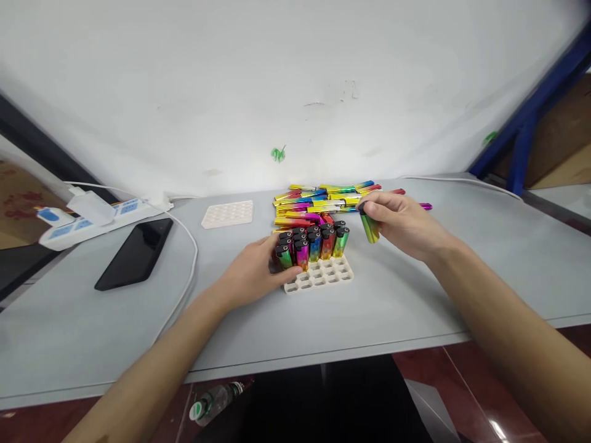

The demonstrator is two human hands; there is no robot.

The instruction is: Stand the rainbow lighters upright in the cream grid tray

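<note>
In the middle of the table a cream tray point(342, 272) with rows of holes holds several upright lighters point(314, 245). They have black tops and shiny green, magenta, blue, red and yellow bodies. The tray's front rows of holes show no lighters. My left hand point(253, 271) is closed around the left end of the tray and its lighters, thumb in front, other fingers partly hidden behind. Right of the tray, my right hand point(401, 220) pinches a yellow-green lighter point(370, 227) by its black top, tilted and raised above the table.
Behind the tray lies a pile of shiny multicoloured lighters point(300, 208). A second cream tray point(228, 214) lies further left. A black phone point(135, 254), a white power strip point(99, 223) and a white cable point(191, 271) occupy the left side. A plastic bottle point(216, 401) is below the table's front edge.
</note>
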